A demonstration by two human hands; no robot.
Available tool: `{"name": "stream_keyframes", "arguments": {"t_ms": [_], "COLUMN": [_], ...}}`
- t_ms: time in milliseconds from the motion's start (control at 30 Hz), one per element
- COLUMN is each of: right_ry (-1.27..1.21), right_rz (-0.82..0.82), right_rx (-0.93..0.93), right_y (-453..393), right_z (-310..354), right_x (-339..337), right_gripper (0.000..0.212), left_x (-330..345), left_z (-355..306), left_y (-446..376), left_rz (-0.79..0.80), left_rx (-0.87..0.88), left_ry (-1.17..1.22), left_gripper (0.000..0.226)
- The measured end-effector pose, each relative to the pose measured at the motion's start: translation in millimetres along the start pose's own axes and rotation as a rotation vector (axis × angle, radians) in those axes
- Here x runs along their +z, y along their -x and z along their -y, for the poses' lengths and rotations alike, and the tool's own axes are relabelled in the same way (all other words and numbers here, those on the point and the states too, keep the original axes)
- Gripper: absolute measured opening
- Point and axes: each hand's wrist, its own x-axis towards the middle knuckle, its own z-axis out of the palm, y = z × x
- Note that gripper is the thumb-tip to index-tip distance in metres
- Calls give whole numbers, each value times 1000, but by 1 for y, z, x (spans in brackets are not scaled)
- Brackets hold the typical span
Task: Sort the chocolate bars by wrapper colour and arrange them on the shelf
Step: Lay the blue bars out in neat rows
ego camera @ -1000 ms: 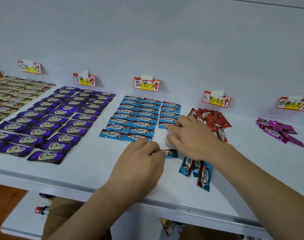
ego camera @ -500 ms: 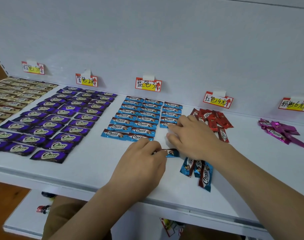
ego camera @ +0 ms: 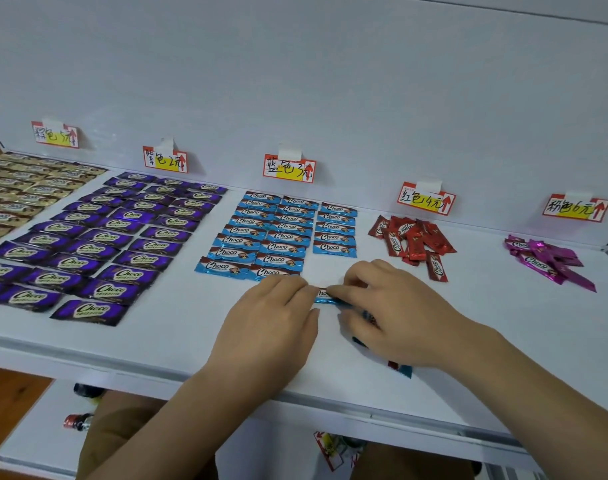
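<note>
On the white shelf, just in front of the blue rows, your left hand and right hand meet, each pinching one end of a single blue bar lying flat between them.

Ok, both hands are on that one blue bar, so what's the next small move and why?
Probably slide the blue-wrapped chocolate bar, pinched between the left hand and right hand, up to the front of the right-hand column of blue bars. That column stops short of the two beside it, leaving bare white shelf just ahead of the held bar.
</note>
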Motion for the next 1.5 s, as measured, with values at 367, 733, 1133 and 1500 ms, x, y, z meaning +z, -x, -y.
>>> {"name": "stream_keyframes", "arguments": {"t_ms": [367,733,1133,1500], "right_ry": [140,134,-149,-13], "right_rz": [41,86,-72,108], "right_rx": [119,146,203,83], "right_y": [-23,-38,35,27], "right_z": [-18,-26,-46,-7], "right_x": [-2,-4,-25,-21], "right_gripper": [77,61,40,41], "left_x": [-1,-5,15,1], "left_z": [-3,-3,-44,-13], "left_y": [16,15,-5,14], "left_rz": [35,93,181,150], "left_rx": [56,25,169,147], "left_ry": [-29,-12,26,-159], "left_gripper": [38,30,52,30]}}
